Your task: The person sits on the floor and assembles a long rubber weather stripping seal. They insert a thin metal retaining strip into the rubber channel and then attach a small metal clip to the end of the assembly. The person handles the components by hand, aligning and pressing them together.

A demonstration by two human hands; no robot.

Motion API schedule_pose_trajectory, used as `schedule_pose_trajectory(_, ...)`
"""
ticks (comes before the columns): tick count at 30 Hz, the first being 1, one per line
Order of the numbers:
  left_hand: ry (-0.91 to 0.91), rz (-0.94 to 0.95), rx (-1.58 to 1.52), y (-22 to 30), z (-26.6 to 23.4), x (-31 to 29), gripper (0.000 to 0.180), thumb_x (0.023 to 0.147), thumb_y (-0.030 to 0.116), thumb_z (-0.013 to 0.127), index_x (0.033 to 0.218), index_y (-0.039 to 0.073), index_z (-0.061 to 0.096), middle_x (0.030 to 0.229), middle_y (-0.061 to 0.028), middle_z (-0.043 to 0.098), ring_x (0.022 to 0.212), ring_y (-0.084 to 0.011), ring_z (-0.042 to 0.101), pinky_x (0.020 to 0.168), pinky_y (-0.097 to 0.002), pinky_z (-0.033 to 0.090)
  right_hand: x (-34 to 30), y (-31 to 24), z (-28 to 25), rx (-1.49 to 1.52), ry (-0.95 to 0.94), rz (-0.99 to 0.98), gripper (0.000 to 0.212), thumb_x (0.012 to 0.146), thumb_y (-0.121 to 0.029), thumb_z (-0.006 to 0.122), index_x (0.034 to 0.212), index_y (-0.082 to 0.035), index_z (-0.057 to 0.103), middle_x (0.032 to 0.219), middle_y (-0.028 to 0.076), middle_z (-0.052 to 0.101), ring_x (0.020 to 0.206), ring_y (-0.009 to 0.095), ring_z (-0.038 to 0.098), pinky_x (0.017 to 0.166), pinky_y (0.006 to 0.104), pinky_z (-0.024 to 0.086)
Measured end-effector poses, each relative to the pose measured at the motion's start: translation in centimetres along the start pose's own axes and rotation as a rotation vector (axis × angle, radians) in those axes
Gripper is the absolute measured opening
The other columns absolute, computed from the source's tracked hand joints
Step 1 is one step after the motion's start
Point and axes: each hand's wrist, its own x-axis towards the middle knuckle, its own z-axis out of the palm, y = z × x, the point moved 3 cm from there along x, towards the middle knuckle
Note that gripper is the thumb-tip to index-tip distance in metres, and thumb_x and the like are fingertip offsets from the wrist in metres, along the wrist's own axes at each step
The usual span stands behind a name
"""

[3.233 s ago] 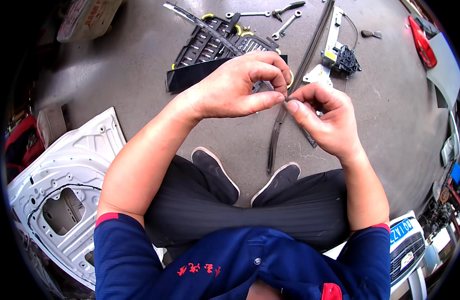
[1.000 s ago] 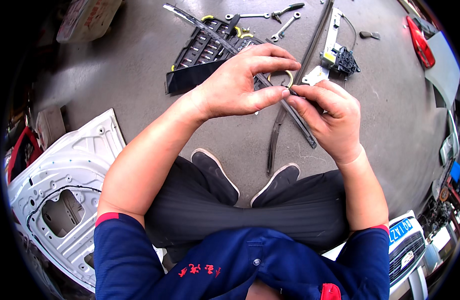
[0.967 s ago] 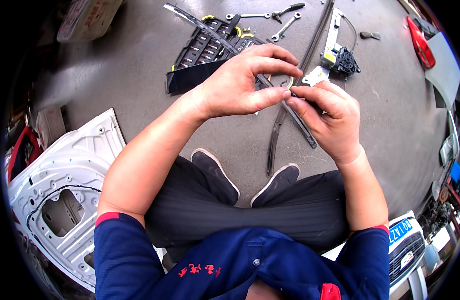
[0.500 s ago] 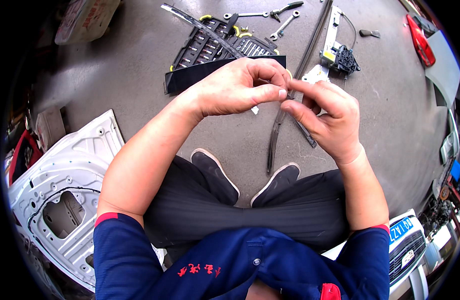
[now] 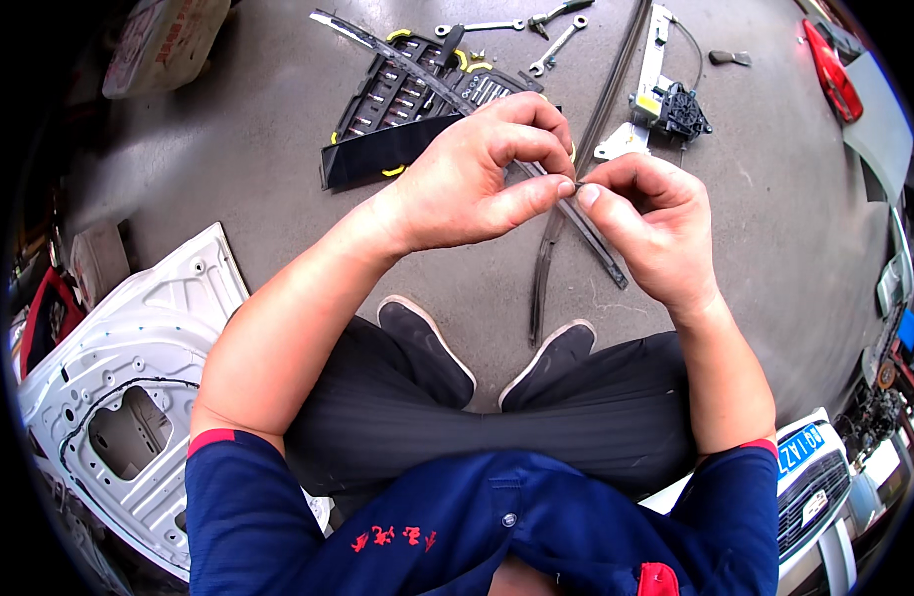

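Note:
My left hand and my right hand meet fingertip to fingertip above the floor in front of my knees. Each one is closed in a pinch of thumb and forefinger. Between the tips shows a tiny dark bit, too small to name and mostly covered by the fingers. Beneath the hands, long dark trim strips cross on the concrete. One of them runs up and left, partly hidden by my left hand, over an open black socket set case with yellow latches.
Wrenches and a ratchet lie beyond the case. At the right are a window regulator with motor, a brush-like tool and a red tail lamp. A white door panel lies left, a front grille lower right.
My hands have shifted slightly, and the fingertips now pinch more closely together. More of the crossing trim strip shows beneath them. The white scrap under my left hand no longer shows.

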Motion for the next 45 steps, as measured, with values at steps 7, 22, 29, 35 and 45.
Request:
schedule_pose_trajectory(7, 0.101, -0.039, 0.014, -0.1, -0.7, -0.1, 0.018, 0.094, 0.011, 0.071, 0.110, 0.005, 0.077, 0.149, -0.0142, 0.056, 0.135, -0.0251, 0.055, 0.113, -0.0397, 0.045, 0.4, -1.1, -0.5, -0.108, 0.125, -0.239, 0.009, 0.088, -0.005, 0.081, 0.095, -0.001, 0.076, 0.075, 0.000, 0.068, 0.061, 0.004, 0.056, 0.056, 0.0229, 0.044)
schedule_pose_trajectory(22, -0.118, -0.105, -0.174, -0.2, -0.8, 0.0, 0.015, 0.090, 0.015, 0.081, 0.093, 0.002, 0.074, 0.118, -0.0082, 0.072, 0.125, -0.0258, 0.062, 0.110, -0.0415, 0.048, -0.4, -0.8, 0.2, -0.010, -0.050, 0.029, 0.016, 0.094, -0.016, 0.081, 0.096, 0.000, 0.077, 0.082, 0.002, 0.075, 0.074, 0.007, 0.064, 0.068, 0.0245, 0.053)
schedule_pose_trajectory(29, -0.044, 0.029, 0.001, 0.8, -0.4, 0.2, 0.011, 0.094, 0.008, 0.072, 0.090, 0.003, 0.063, 0.107, -0.0077, 0.066, 0.110, -0.0216, 0.062, 0.097, -0.0368, 0.051, -0.3, -0.8, -0.2, 0.190, -0.074, 0.186, 0.019, 0.095, -0.016, 0.080, 0.101, 0.002, 0.077, 0.084, 0.000, 0.072, 0.078, 0.004, 0.060, 0.069, 0.0220, 0.050)
schedule_pose_trajectory(35, 0.020, 0.024, 0.031, 0.5, -0.9, -0.2, 0.007, 0.092, 0.008, 0.068, 0.092, 0.003, 0.063, 0.114, -0.0072, 0.062, 0.104, -0.0198, 0.061, 0.093, -0.0341, 0.050, 0.3, -0.8, -1.1, 0.510, 0.018, 0.204, 0.035, 0.092, -0.016, 0.081, 0.121, 0.001, 0.071, 0.092, -0.002, 0.067, 0.076, 0.003, 0.059, 0.071, 0.0195, 0.048)
schedule_pose_trajectory(45, 0.019, 0.071, 0.157, 0.9, -0.3, -0.1, 0.009, 0.092, 0.011, 0.071, 0.097, 0.005, 0.069, 0.117, -0.0074, 0.062, 0.110, -0.0212, 0.062, 0.098, -0.0357, 0.050, -0.3, -0.7, 0.1, 0.242, -0.004, 0.164, 0.012, 0.094, -0.009, 0.074, 0.100, 0.000, 0.069, 0.090, -0.002, 0.068, 0.074, 0.001, 0.056, 0.065, 0.0191, 0.046)
